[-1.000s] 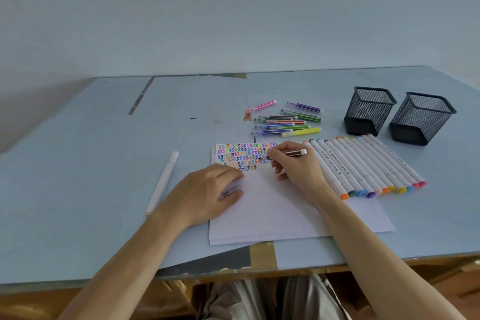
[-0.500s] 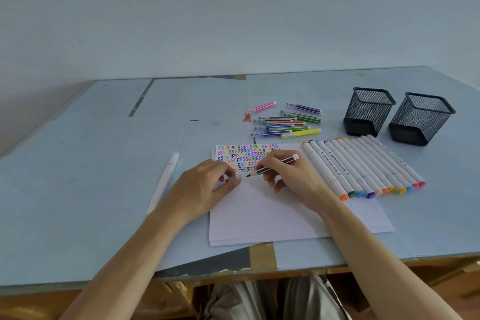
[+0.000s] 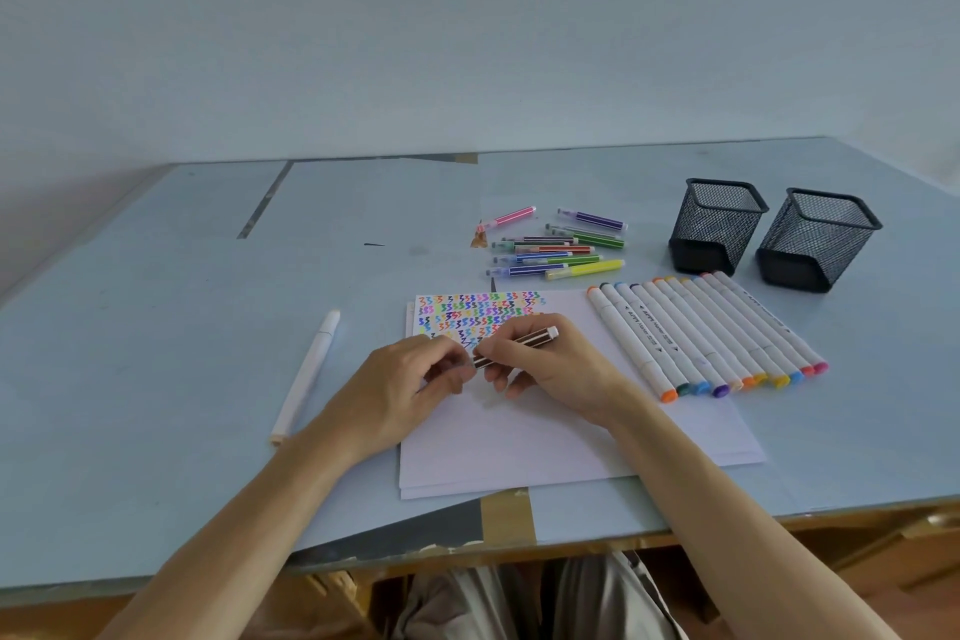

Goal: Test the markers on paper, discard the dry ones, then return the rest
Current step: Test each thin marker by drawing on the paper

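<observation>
The right hand [image 3: 558, 366] pinches a thin dark striped marker [image 3: 517, 346] by its barrel, tip end pointing left, low over the paper [image 3: 545, 431]. The left hand [image 3: 410, 387] meets that tip end with curled fingers; they appear to hold a small cap, though blur prevents confirmation. The marker sits just below the block of coloured zigzag test marks [image 3: 478, 314] at the sheet's upper left.

Step in hand, by judgement: the test stroke for this marker looks finished and the cap is going back on, or is about to.

Next move calls for: aligning cap and tip squarely, pressing until seated, then sorting the marker. The thin markers [image 3: 558, 252] lie in a loose pile beyond the paper; the row of thick white markers [image 3: 711, 333] lies on the sheet's right side. The 2 mesh cups [image 3: 774, 234] stand at far right. A single white marker [image 3: 306, 374] lies apart on the table [image 3: 156, 327], left of the paper; its status cannot be determined.
</observation>
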